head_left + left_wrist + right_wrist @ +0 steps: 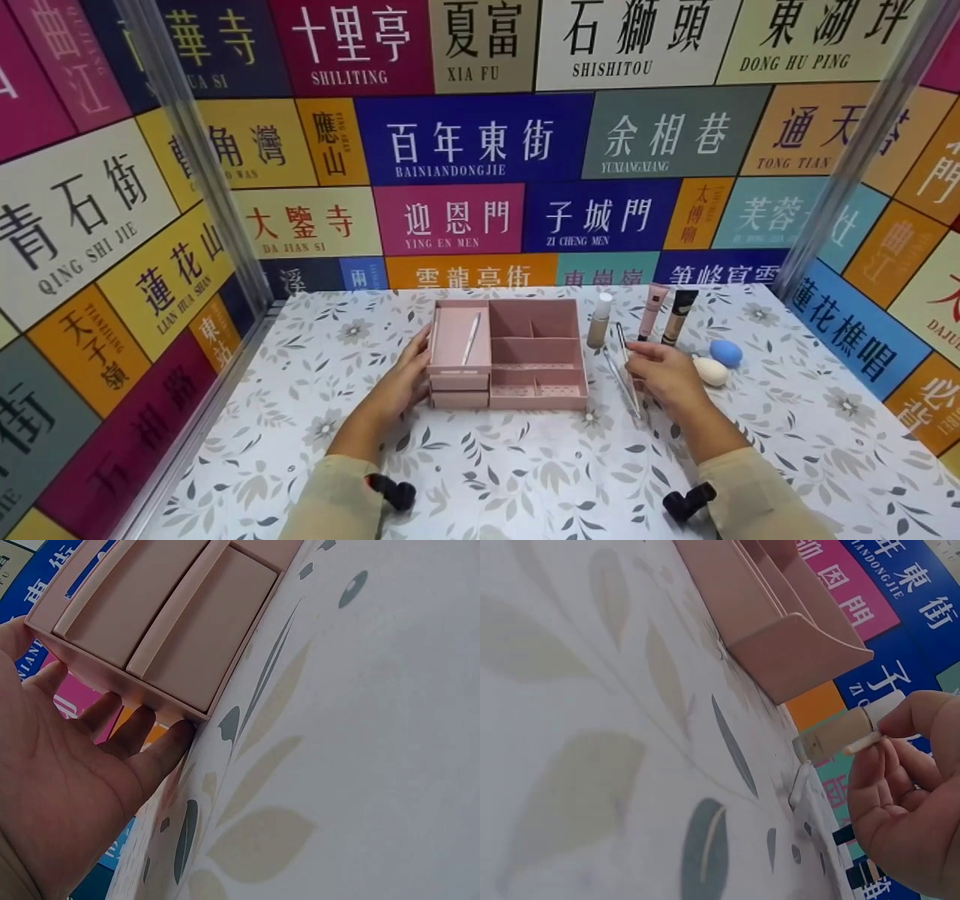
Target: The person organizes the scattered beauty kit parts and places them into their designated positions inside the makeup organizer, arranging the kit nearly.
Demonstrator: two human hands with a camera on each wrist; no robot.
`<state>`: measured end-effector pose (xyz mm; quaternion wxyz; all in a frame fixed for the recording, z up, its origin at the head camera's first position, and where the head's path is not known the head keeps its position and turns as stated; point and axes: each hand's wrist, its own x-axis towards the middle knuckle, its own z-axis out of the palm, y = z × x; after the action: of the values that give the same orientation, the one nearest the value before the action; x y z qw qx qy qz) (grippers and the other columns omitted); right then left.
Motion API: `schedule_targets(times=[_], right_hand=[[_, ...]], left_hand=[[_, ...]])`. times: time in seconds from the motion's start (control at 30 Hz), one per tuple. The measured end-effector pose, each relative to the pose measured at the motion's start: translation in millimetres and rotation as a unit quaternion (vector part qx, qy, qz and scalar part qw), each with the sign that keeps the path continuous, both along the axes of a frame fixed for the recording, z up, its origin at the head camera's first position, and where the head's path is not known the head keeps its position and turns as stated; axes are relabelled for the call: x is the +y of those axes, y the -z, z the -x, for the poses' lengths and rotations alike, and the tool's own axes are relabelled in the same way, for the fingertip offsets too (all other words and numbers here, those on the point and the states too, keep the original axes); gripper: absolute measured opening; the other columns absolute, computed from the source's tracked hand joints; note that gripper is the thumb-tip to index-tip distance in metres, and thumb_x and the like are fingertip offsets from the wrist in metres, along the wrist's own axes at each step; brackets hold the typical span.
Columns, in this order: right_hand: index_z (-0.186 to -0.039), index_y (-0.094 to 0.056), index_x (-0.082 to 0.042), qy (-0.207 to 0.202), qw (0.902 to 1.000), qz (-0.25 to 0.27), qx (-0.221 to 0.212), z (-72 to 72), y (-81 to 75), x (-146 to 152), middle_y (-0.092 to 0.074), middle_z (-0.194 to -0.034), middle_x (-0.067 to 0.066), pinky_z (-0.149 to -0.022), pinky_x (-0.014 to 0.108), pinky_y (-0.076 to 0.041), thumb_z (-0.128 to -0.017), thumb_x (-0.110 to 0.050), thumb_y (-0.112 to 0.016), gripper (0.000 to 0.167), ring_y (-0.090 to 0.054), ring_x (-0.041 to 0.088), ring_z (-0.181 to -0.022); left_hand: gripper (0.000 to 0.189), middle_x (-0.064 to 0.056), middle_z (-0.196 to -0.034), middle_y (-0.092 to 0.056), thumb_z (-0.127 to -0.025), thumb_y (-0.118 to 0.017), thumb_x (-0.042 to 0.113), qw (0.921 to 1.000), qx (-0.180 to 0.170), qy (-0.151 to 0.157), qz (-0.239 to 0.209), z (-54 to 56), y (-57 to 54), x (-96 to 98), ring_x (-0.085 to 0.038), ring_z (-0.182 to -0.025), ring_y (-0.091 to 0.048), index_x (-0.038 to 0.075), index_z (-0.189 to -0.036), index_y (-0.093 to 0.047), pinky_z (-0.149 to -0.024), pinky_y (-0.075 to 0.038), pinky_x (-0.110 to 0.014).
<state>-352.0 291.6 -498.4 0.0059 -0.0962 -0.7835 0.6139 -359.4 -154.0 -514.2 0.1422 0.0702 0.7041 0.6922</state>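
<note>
A pink desktop organizer [536, 319] with drawers and open compartments stands on the table. My left hand [409, 375] rests against its left side, fingers spread along the wall below the drawers [202, 630] in the left wrist view. On the organizer's left top lies a slim silver-white pen [472, 337]. Between thumb and fingertips, my right hand [664, 375] pinches a slim makeup pencil [862, 742], its pale end showing in the right wrist view. Thin pens [619, 375] lie on the table beside that hand. A foundation bottle [598, 322] with a white cap stands just beyond.
Behind the right hand stand a pink tube [654, 311] and a black-and-beige tube [680, 315]. A blue makeup sponge [726, 352] and a cream one [710, 372] lie to its right. Sign-covered panels [472, 139] rise behind the leaf-patterned table [525, 480].
</note>
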Motion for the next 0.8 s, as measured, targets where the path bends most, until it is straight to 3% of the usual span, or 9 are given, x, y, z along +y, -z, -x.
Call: schedule_targets(times=[0.13, 0.2, 0.4, 0.63, 0.8], right_hand=[[-0.153, -0.055, 0.000, -0.013, 0.9990, 0.044, 0.004, -2.2, -7.4, -13, -0.069, -0.111, -0.004, -0.079, 0.023, -0.060, -0.102, -0.013, -0.064, 0.053, -0.065, 0.008, -0.092], [-0.155, -0.052, 0.002, -0.023, 0.9970, 0.074, 0.007, -3.0, -10.4, -19, -0.067, -0.104, -0.009, -0.080, 0.024, -0.061, -0.104, -0.011, -0.062, 0.054, -0.064, 0.007, -0.091], [-0.160, -0.041, 0.006, -0.061, 0.9864, 0.153, 0.005, -10.7, -22.4, -39, -0.067, -0.109, -0.004, -0.085, 0.027, -0.062, -0.106, -0.007, -0.059, 0.058, -0.067, 0.010, -0.095], [-0.161, -0.036, 0.007, -0.113, 0.9752, 0.189, 0.021, -22.2, -39.4, -65, -0.068, -0.118, -0.003, -0.094, 0.031, -0.063, -0.108, -0.007, -0.055, 0.058, -0.071, 0.014, -0.102], [-0.160, -0.038, 0.004, -0.124, 0.9707, 0.204, 0.024, -22.5, -44.8, -87, -0.066, -0.117, -0.001, -0.090, 0.031, -0.062, -0.105, -0.002, -0.055, 0.058, -0.069, 0.015, -0.099]], left_hand=[[0.058, 0.009, -0.182, -0.010, -0.110, -0.046, 0.057, 1.0000, -0.003, -0.001, 0.003, 0.0, -0.5, -0.6, -0.035, -0.165, -0.028, 0.060, -0.164, -0.022, -0.132, -0.029, -0.060], [0.057, 0.010, -0.181, -0.011, -0.110, -0.046, 0.057, 1.0000, -0.007, -0.004, 0.002, 0.0, -0.7, -0.5, -0.034, -0.165, -0.028, 0.062, -0.162, -0.023, -0.132, -0.029, -0.059], [0.053, 0.015, -0.180, -0.013, -0.109, -0.047, 0.060, 0.9997, -0.021, -0.010, 0.002, -0.6, -0.5, -0.1, -0.031, -0.165, -0.030, 0.069, -0.157, -0.027, -0.133, -0.029, -0.057], [0.059, 0.004, -0.182, -0.010, -0.114, -0.040, 0.049, 0.9996, 0.022, 0.019, 0.001, 0.6, 1.7, -1.3, -0.035, -0.166, -0.026, 0.052, -0.168, -0.018, -0.132, -0.028, -0.060], [0.058, 0.006, -0.182, -0.010, -0.113, -0.041, 0.051, 0.9998, 0.013, 0.017, -0.002, 0.6, 1.4, -1.4, -0.034, -0.165, -0.028, 0.054, -0.167, -0.020, -0.133, -0.027, -0.060]])
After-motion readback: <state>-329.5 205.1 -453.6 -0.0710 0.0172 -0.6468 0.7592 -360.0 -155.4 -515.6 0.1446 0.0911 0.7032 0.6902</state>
